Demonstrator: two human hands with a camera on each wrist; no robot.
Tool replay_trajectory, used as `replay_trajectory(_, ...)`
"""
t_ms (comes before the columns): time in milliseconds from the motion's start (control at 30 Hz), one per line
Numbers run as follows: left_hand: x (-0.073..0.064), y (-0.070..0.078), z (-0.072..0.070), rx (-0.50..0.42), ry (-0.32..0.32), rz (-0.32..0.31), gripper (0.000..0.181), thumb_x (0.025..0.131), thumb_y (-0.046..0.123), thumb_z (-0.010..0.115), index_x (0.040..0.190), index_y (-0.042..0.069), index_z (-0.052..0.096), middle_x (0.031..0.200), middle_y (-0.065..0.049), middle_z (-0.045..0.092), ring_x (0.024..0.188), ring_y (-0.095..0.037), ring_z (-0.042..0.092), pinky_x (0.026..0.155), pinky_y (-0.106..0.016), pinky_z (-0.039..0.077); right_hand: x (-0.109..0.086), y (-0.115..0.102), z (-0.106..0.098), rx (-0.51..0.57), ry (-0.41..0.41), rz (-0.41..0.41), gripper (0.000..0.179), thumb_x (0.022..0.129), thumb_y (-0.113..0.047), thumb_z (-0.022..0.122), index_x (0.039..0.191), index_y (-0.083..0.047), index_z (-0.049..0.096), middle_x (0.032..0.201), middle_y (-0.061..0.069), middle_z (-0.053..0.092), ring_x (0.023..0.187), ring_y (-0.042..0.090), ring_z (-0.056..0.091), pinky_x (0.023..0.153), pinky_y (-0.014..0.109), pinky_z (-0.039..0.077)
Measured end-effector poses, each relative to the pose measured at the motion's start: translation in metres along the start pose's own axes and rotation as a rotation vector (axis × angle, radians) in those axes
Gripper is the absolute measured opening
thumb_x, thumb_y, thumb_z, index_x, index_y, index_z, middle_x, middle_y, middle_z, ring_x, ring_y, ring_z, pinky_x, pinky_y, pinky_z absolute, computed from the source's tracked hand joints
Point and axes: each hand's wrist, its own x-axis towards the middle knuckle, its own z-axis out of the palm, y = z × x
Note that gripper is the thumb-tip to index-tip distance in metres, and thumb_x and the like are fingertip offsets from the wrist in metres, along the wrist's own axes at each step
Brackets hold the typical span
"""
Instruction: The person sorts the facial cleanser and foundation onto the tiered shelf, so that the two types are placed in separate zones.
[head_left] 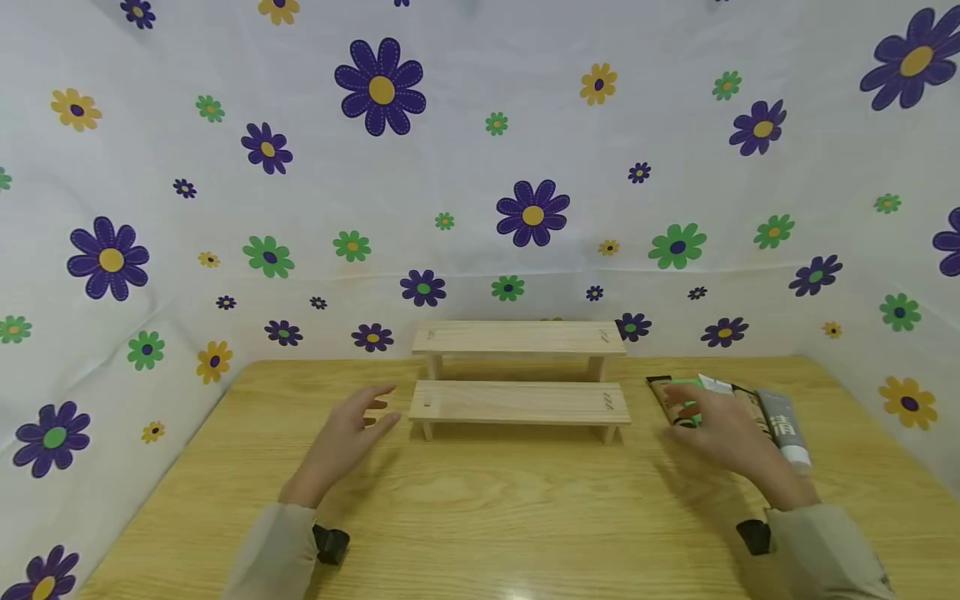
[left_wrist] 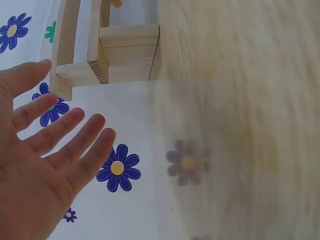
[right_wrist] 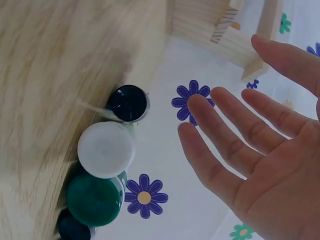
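A pale two-step wooden stand [head_left: 517, 402] is on the table at the middle of the head view. To its left my left hand [head_left: 345, 437] hovers empty, fingers spread and apart from the wood. My right hand [head_left: 716, 425] is in the air over several tubes lying side by side at the right, partly hiding them. One is a grey tube [head_left: 780, 421] with a white cap. In the right wrist view a black cap [right_wrist: 128, 103], a white cap [right_wrist: 106, 149] and a green cap [right_wrist: 94, 199] face me, and the right fingers touch none of them.
Light wood-grain tabletop [head_left: 480, 508] lies under everything. A white cloth [head_left: 465, 167] printed with purple, green and yellow flowers encloses the back and both sides. The stand's upper step [head_left: 517, 336] is close to the cloth. Dark wrist straps [head_left: 331, 544] show at both sleeves.
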Motion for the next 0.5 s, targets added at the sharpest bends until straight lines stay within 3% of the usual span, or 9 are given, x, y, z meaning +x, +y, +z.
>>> replay_trajectory(300,0.017,-0.005,0.006,-0.144,-0.040,-0.115,0.047,0.101,0.010,0.064,0.143,-0.005,0.050,0.142,-0.029,0.052,0.121,-0.046,0.057,0.098,-0.058,0.050,0.003,0.007,-0.012,0.115,-0.056,0.125,0.045,0.091,-0.006,0.076,0.124,0.016,0.057,0.117,0.032,0.065,0.095,0.042,0.069,0.079,0.055,0.058)
replay_trajectory(500,0.022,-0.006,0.013,-0.235,-0.112,-0.196,0.055,0.102,0.016,0.064,0.148,-0.005,0.044,0.146,-0.029,0.048,0.127,-0.046,0.052,0.095,-0.051,0.054,0.001,0.011,-0.017,0.136,-0.061,0.115,0.045,0.091,-0.003,0.074,0.124,0.021,0.054,0.116,0.036,0.064,0.093,0.043,0.069,0.075,0.052,0.059)
